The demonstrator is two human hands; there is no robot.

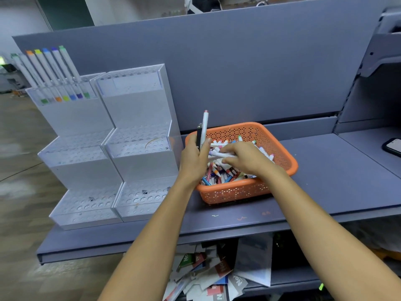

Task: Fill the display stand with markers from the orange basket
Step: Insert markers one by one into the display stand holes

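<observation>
An orange perforated basket [282,148] full of loose markers [219,170] sits on the grey shelf. My left hand [193,159] grips two upright markers [204,129], one white and one dark, over the basket's left rim. Over the pile inside the basket, my right hand [245,157] pinches a white marker [217,154] lying across the heap. Left of the basket stand two white stepped display stands [138,161] with rows of holes. The top tier of the far-left stand [73,118] holds several markers [54,70] with coloured caps.
The grey shelf [325,181] has a back panel [238,72] behind the basket. A phone [393,146] lies at the right on a side shelf. Under the shelf lies a heap of papers and cards [212,272]. Left of the stands the shelf ends and the floor shows.
</observation>
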